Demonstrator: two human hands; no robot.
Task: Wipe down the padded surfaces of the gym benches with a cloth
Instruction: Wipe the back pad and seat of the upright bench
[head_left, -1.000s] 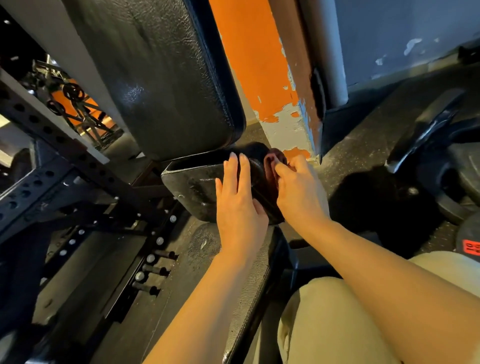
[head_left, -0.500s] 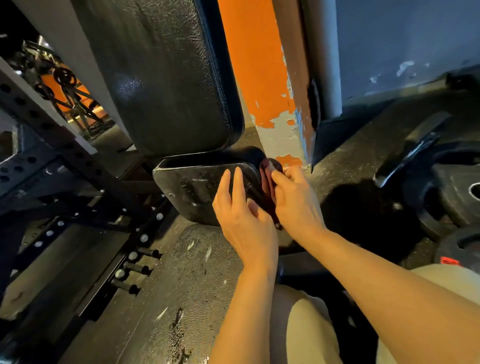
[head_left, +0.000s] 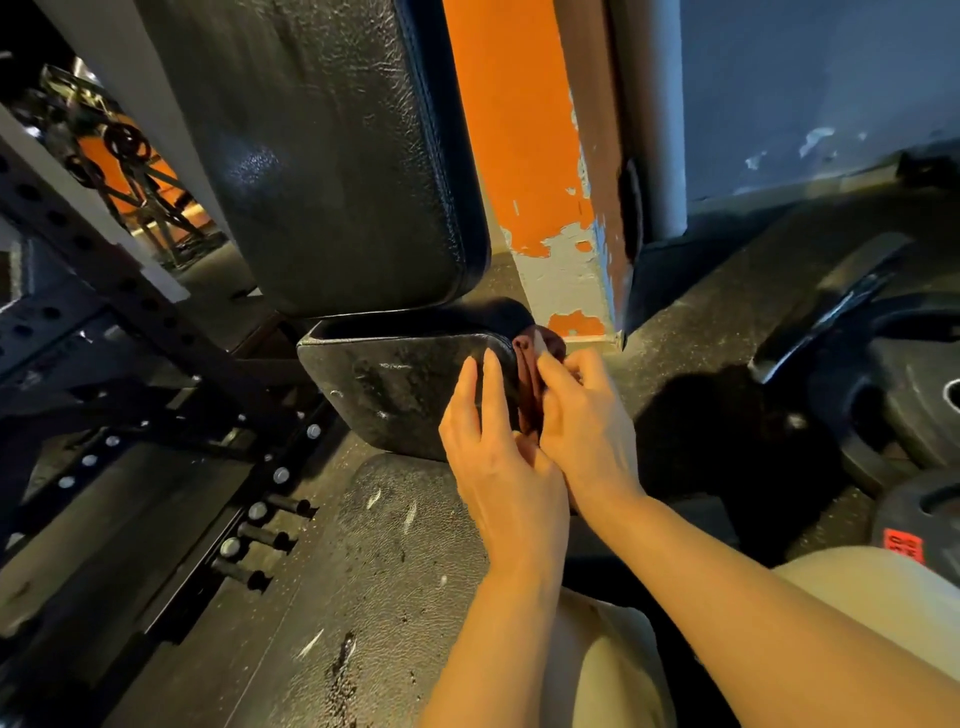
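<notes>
Both hands are at the right end of the lower black pad (head_left: 395, 384), which sits just under the upright back pad (head_left: 332, 156). My left hand (head_left: 498, 467) lies with its fingers straight and flat against the lower pad's front face, holding nothing that I can see. My right hand (head_left: 582, 421) has its fingers curled, pinching a dark red cloth (head_left: 527, 384) against the pad's rounded right corner. The cloth shows only as a narrow folded strip in the gap between the two hands, the rest hidden under my right fingers. Below, the seat pad (head_left: 363, 571) carries pale scuffs and specks. Weight plates (head_left: 914, 395) lie on the floor to the right, well apart from the pads, and an orange pillar (head_left: 519, 156) with peeling paint stands behind
</notes>
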